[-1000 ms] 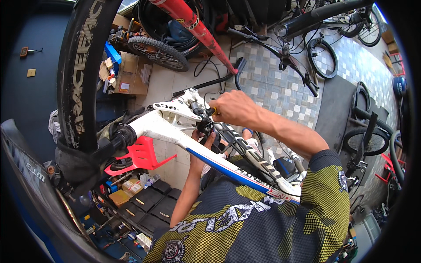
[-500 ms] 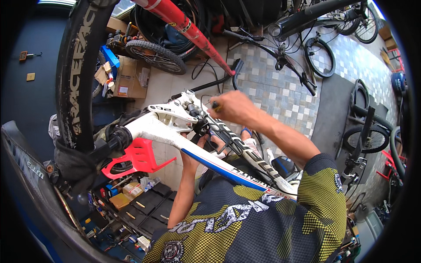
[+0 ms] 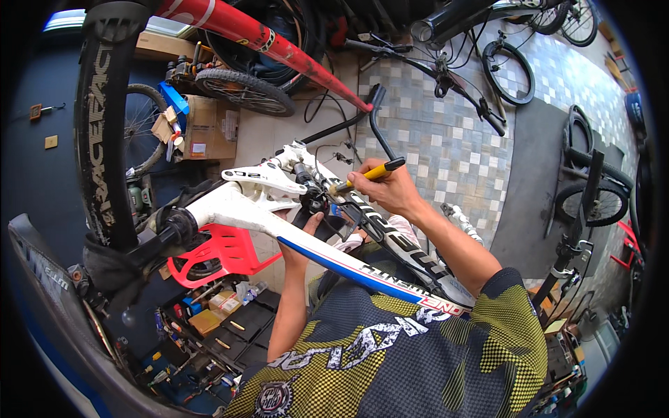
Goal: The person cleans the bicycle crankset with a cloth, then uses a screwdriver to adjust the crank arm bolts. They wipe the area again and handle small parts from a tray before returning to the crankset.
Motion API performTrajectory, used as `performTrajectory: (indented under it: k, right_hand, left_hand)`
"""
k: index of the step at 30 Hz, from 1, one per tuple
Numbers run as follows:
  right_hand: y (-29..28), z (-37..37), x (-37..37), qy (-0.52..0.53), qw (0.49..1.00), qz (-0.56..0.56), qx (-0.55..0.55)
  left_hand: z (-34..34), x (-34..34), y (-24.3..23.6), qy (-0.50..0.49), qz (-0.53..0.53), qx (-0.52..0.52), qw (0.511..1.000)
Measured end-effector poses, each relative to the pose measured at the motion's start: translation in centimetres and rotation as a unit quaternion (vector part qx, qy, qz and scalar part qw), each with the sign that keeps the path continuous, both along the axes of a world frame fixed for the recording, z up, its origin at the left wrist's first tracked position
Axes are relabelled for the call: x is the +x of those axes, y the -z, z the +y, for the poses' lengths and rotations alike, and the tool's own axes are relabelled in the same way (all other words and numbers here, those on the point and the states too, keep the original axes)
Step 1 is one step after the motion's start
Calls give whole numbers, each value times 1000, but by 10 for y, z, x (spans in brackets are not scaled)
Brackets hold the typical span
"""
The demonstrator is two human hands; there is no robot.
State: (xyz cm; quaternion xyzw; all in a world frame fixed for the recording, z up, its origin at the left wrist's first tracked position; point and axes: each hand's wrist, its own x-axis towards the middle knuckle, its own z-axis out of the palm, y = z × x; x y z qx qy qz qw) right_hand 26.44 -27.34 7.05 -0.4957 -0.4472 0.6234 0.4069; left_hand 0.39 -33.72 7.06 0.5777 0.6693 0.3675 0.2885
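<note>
My right hand [image 3: 389, 187] is closed round a yellow-handled brush [image 3: 373, 174] with a black end, its tip at the pivot area of a white bicycle frame [image 3: 238, 209]. My left hand [image 3: 305, 244] is under the top tube, thumb up against a black part [image 3: 313, 200] below the white linkage [image 3: 263, 177]; its other fingers are mostly hidden, so I cannot tell what they grip. The frame hangs in a padded black clamp [image 3: 157, 244].
A red stand [image 3: 313, 63], bicycle wheels [image 3: 244, 90], a cardboard box [image 3: 198, 125] and handlebars [image 3: 446, 76] lie beyond the frame. A red plastic chair [image 3: 216, 261] is below it, with a cluttered tool bench [image 3: 233, 327] at lower left. More bike parts [image 3: 592, 195] are at the right.
My right hand has turned, so the brush's yellow handle now shows clearly, angled up to the right. My left hand stays under the frame. The view has shifted slightly.
</note>
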Motion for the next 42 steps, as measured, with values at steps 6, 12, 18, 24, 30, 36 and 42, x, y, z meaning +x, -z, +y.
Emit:
performTrajectory:
  k: [6,12,18,24,30,36,42]
  right_hand:
    - [3,9,-1,25,1000,12,9]
    - [2,8,-1,10,999,0,33]
    - [-2,5,3,-5,999,35,-15]
    - [-8,5,3,-7,999,38,-33]
    - [-9,5,-4,3,997,44,-59]
    - [-9,7,-15,12,999,26,21]
    - [-18,9,-35,-1,998,-35,54]
  left_hand:
    - [9,-18,-5,37,-168,-69,983]
    - [22,-14,-17,57,-273,-141,950]
    - [19,0,-33,130,-75,-72,986]
    - [20,-5,-10,59,6,-75,995]
    - [11,-22,21,32,5,4,999]
    - [11,-32,27,-19,4,15,1000]
    - [15,-26,21,-21,-47,22,998]
